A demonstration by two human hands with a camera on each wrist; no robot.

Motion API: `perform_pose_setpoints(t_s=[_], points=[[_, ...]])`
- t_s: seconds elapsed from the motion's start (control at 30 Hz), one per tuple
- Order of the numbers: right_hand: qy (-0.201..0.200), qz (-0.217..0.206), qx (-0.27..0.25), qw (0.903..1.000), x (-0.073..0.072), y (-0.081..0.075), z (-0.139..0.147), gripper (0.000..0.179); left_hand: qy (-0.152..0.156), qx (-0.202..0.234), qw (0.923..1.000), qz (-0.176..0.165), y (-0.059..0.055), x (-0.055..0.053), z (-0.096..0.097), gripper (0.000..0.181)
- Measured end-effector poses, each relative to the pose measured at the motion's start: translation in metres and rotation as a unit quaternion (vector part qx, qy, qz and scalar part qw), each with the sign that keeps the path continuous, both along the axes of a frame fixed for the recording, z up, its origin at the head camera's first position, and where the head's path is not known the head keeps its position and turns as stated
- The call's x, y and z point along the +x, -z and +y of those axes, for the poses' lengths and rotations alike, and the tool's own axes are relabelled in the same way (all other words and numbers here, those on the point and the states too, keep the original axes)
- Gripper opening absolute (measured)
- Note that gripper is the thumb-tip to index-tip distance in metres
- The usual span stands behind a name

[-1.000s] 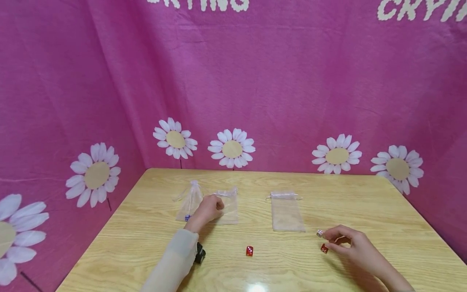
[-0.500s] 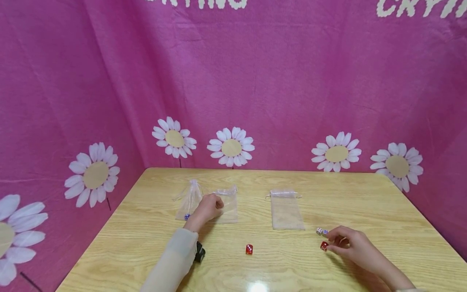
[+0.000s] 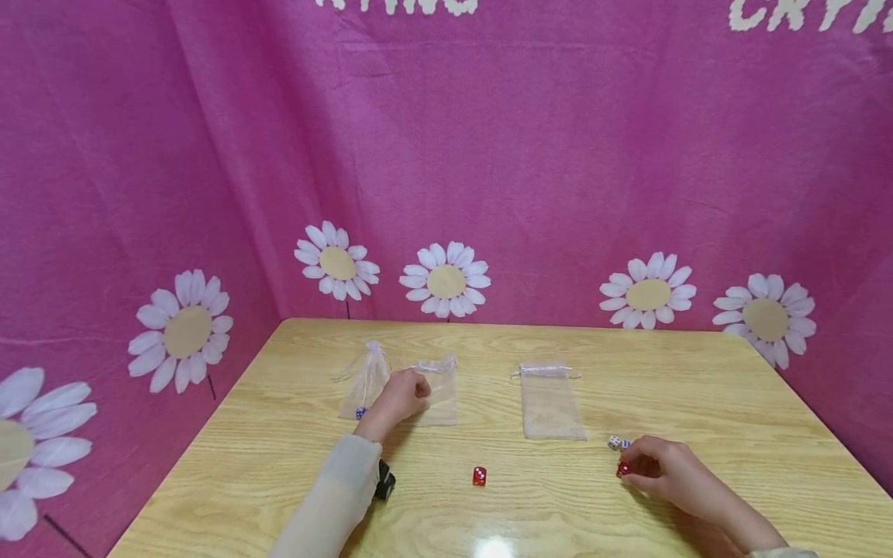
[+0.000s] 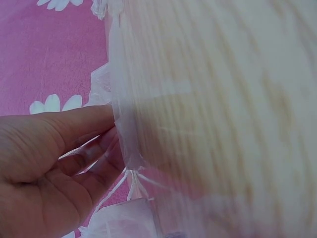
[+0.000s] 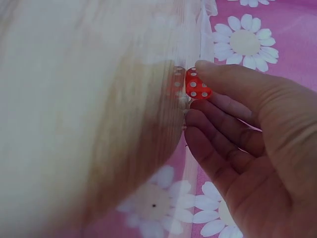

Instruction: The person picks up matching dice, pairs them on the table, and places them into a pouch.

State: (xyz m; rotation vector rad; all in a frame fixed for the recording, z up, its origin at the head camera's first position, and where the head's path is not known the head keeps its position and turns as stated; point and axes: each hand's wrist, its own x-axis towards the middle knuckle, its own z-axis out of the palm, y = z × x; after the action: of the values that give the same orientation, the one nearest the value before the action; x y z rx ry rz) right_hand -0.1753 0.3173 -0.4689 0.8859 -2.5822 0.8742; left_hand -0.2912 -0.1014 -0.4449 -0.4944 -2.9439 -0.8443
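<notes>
My left hand (image 3: 400,395) is over the middle sheer drawstring pouch (image 3: 441,399). In the left wrist view, its thumb and fingertips pinch the thin fabric (image 4: 128,144). My right hand (image 3: 670,469) is low at the table's right side, gripping a red die (image 3: 623,469) between thumb and fingers. In the right wrist view this die (image 5: 198,84) has white pips, with the thumb on its upper corner and the fingers below. Just beyond the fingertips lie a white die (image 3: 614,442) and a blue-and-white die (image 3: 625,444), the latter partly hidden by the index finger.
Another red die (image 3: 479,476) lies at the middle front of the wooden table (image 3: 558,504). A flat sheer pouch (image 3: 551,403) lies right of centre. Left of my hand is a cinched pouch (image 3: 373,372) with a blue die (image 3: 361,413) inside. A pink flowered curtain (image 3: 544,194) surrounds the table.
My right hand has drawn slightly back and closed its fingertips on the red die, uncovering the blue-and-white die. The left hand has stayed in place over its pouch.
</notes>
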Motion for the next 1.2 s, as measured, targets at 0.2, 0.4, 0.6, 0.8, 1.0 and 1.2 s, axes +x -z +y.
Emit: perform_pose_setpoints(t_s=[0.2, 0.4, 0.6, 0.8, 1.0, 1.2], points=[[0.013, -0.010, 0.011, 0.9998, 0.001, -0.001, -0.001, 0.019, 0.002, -0.001, 1.0000, -0.001, -0.001, 0.000, 0.001, 0.011], [0.040, -0.034, -0.039, 0.9979, 0.006, -0.002, -0.002, 0.016, 0.006, -0.002, 1.0000, 0.001, -0.001, 0.001, 0.001, 0.012], [0.064, -0.058, -0.088, 0.9924, 0.014, -0.005, 0.000, 0.015, 0.007, -0.001, 1.0000, 0.002, -0.001, 0.002, 0.001, 0.012], [0.108, -0.100, -0.133, 0.9800, 0.023, -0.009, 0.001, 0.015, 0.010, 0.004, 0.9999, 0.003, -0.001, 0.002, 0.000, 0.012], [0.106, -0.105, -0.154, 0.9767, 0.025, -0.014, -0.002, 0.015, 0.011, 0.003, 0.9999, 0.009, -0.002, 0.002, -0.001, 0.012], [0.055, -0.083, -0.187, 0.9774, 0.023, -0.017, -0.013, 0.016, 0.005, 0.004, 1.0000, 0.003, -0.001, 0.002, 0.000, 0.012]])
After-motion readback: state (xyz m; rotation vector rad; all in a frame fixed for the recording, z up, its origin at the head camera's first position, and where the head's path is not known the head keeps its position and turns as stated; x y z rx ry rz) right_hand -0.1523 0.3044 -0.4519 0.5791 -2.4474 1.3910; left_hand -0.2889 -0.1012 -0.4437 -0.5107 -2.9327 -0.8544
